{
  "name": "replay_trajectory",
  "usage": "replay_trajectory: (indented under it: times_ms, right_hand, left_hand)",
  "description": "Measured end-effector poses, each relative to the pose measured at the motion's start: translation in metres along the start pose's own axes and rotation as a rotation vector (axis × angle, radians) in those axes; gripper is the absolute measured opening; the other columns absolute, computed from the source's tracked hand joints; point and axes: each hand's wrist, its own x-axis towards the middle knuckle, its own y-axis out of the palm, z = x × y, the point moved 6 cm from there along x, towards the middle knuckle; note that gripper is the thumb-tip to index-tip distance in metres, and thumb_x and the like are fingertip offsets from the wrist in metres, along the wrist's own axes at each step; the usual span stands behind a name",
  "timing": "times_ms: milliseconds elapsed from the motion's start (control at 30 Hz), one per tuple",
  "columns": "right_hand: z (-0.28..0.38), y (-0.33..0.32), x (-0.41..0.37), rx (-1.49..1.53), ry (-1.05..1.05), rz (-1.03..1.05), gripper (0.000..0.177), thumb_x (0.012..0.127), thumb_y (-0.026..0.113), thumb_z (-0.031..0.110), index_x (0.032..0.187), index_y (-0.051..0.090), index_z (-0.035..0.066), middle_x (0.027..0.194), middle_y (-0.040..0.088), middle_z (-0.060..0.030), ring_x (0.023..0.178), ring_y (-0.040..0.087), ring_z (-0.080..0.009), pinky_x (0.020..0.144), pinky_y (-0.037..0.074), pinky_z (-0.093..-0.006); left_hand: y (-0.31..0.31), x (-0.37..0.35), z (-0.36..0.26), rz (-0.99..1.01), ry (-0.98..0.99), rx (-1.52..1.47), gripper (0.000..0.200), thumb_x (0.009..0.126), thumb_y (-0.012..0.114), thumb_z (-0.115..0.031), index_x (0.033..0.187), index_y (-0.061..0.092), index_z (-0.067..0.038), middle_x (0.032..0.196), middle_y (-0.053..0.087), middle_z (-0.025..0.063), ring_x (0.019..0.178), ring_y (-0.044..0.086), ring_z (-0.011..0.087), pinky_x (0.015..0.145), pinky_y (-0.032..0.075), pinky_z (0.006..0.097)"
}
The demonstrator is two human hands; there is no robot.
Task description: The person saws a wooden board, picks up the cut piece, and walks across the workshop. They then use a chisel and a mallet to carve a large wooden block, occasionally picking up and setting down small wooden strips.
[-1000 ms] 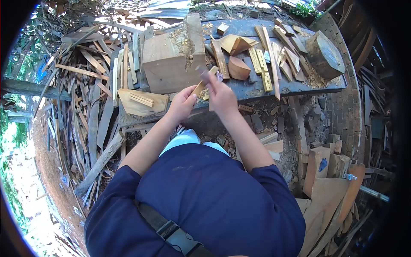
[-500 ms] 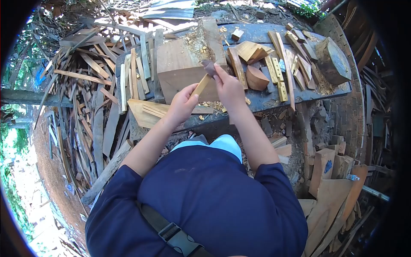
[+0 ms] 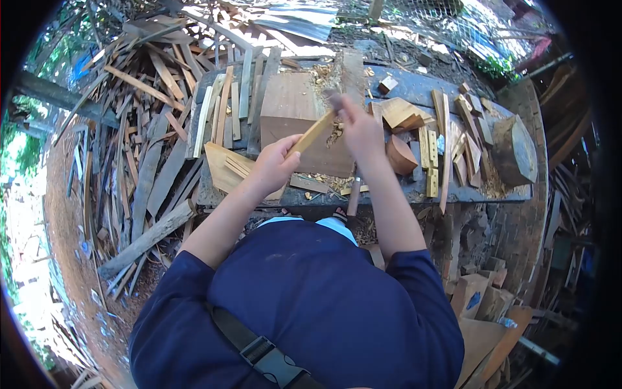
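My left hand (image 3: 277, 163) is closed round the near end of a slim, pale wooden strip (image 3: 312, 135), which slants up and away to the right. At its far end my right hand (image 3: 364, 137) pinches a dark brown piece of sandpaper (image 3: 335, 100), smeared by motion, against the wood. Behind and below the strip stands a large wooden block (image 3: 280, 104) with shavings on top. Under my right forearm, a tool with a wooden handle (image 3: 354, 198) lies over the bench's near edge.
The dark workbench (image 3: 424, 94) carries curved wood pieces (image 3: 402, 155), drilled yellowish blocks (image 3: 433, 181) and a log section (image 3: 512, 152). Scrap wood (image 3: 155, 129) is heaped at the left. Boards (image 3: 479, 337) lean at the lower right.
The right hand and sandpaper have slid outward along the strip, so more of it shows between my hands. The view has tilted, and the tool handle now shows at the bench edge.
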Motion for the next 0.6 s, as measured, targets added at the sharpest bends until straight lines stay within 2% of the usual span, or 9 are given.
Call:
replay_trajectory:
  times_ms: [133,200,233,300,333,400,467,533,600]
  right_hand:
    - [-0.026,-0.014,0.017,0.133,-0.106,-0.235,0.037,0.086,0.048,0.019,0.122,0.045,0.011,0.086,0.061,-0.0184,0.077,0.059,-0.0338,0.068,0.046,-0.0364]
    - [-0.027,-0.017,0.008,0.373,-0.037,-0.276,0.040,0.088,0.047,0.019,0.126,0.041,0.008,0.091,0.061,-0.0189,0.078,0.060,-0.0274,0.071,0.045,-0.0323]
    - [-0.032,-0.011,0.007,0.498,0.111,-0.140,0.043,0.088,0.047,0.018,0.129,0.037,0.008,0.091,0.060,-0.0168,0.073,0.059,-0.0224,0.070,0.045,-0.0311]
    - [-0.028,-0.005,0.001,0.595,0.108,-0.040,0.044,0.088,0.047,0.017,0.130,0.036,0.009,0.092,0.060,-0.0158,0.073,0.059,-0.0208,0.070,0.045,-0.0312]
    - [-0.024,0.000,-0.003,0.687,0.108,0.045,0.044,0.088,0.046,0.017,0.131,0.035,0.009,0.093,0.059,-0.0148,0.073,0.058,-0.0192,0.070,0.045,-0.0313]
    - [-0.024,0.005,-0.005,0.665,0.140,0.138,0.043,0.088,0.046,0.015,0.130,0.035,0.009,0.093,0.059,-0.0179,0.072,0.059,-0.0253,0.068,0.045,-0.0343]
    - [-0.019,0.001,-0.001,0.320,-0.173,0.013,0.044,0.088,0.047,0.013,0.130,0.036,0.011,0.103,0.058,-0.0165,0.087,0.060,-0.0239,0.075,0.046,-0.0308]
    - [-0.026,0.006,0.003,0.367,-0.064,0.067,0.042,0.088,0.046,0.014,0.128,0.038,0.010,0.112,0.053,-0.0203,0.100,0.055,-0.0298,0.084,0.042,-0.0335]
    - [-0.023,0.013,0.002,0.312,-0.229,0.042,0.040,0.087,0.046,0.019,0.127,0.040,0.017,0.082,0.059,-0.0201,0.070,0.057,-0.0370,0.062,0.044,-0.0423]
  left_hand:
    - [0.011,0.007,0.005,-0.116,0.035,-0.170,0.030,0.083,0.043,-0.009,0.111,0.050,0.000,0.090,0.057,0.0071,0.077,0.053,0.0127,0.071,0.042,0.0247]
    - [0.011,0.013,0.019,-0.145,-0.210,-0.216,0.032,0.084,0.042,-0.008,0.114,0.047,-0.002,0.080,0.053,0.0036,0.068,0.049,0.0101,0.063,0.041,0.0228]
    - [0.012,0.016,0.017,-0.158,-0.215,-0.218,0.032,0.084,0.042,-0.008,0.114,0.047,-0.002,0.080,0.053,0.0036,0.068,0.049,0.0101,0.063,0.041,0.0228]
    - [0.023,0.015,0.021,-0.135,-0.363,-0.656,0.039,0.085,0.039,-0.007,0.124,0.039,-0.007,0.079,0.048,0.0008,0.062,0.039,0.0051,0.056,0.033,0.0190]
    - [0.024,0.016,0.022,-0.143,-0.370,-0.656,0.039,0.085,0.039,-0.007,0.124,0.039,-0.007,0.079,0.048,0.0008,0.062,0.039,0.0051,0.056,0.033,0.0190]
    - [0.033,0.021,0.022,-0.082,-0.383,-0.848,0.041,0.085,0.040,-0.006,0.126,0.035,-0.007,0.078,0.047,0.0007,0.062,0.039,0.0061,0.054,0.033,0.0187]
    - [0.043,0.024,0.020,-0.084,-0.388,-0.898,0.042,0.085,0.040,-0.006,0.127,0.034,-0.008,0.077,0.045,-0.0001,0.063,0.039,0.0061,0.053,0.033,0.0183]
    - [0.052,0.025,0.018,-0.086,-0.391,-0.946,0.043,0.085,0.041,-0.006,0.127,0.034,-0.008,0.075,0.044,-0.0009,0.063,0.039,0.0061,0.052,0.032,0.0179]
    - [0.059,0.030,0.012,0.011,-0.290,-0.847,0.046,0.086,0.041,-0.005,0.130,0.030,-0.008,0.072,0.040,-0.0025,0.059,0.037,0.0059,0.051,0.032,0.0181]
